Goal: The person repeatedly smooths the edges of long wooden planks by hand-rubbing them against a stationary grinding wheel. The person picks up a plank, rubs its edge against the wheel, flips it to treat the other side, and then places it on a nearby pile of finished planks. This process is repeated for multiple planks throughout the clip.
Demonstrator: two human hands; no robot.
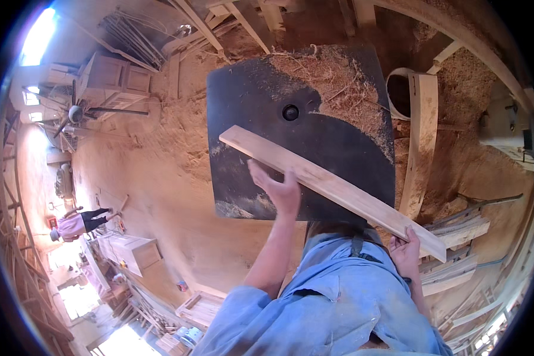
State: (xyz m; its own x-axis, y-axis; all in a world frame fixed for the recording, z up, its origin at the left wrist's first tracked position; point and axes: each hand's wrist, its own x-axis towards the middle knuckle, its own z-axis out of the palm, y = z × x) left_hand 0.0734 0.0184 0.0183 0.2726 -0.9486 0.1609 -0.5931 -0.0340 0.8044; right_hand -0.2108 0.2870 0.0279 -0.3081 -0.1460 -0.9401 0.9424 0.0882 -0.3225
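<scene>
A long, pale wooden board [317, 178] lies slantwise over the dark tabletop [243, 107], its right end reaching past the near edge. My left hand [279, 191] is at the board's near edge, thumb against the wood and fingers curved toward its underside; their tips are partly hidden. Close to the board's right end, my right hand [405, 252] grips it, with fingers over the edge. A round black knob-like part [290, 112] stands in the tabletop, beyond the board and apart from it.
Wood shavings [338, 77] cover the tabletop's far right. A thick timber [420, 142] stands beside a round pipe opening [399, 95]. Stacked boards [457, 237] lie at right. Far left are another person [77, 224], a fan [75, 113] and wooden cabinets [115, 80].
</scene>
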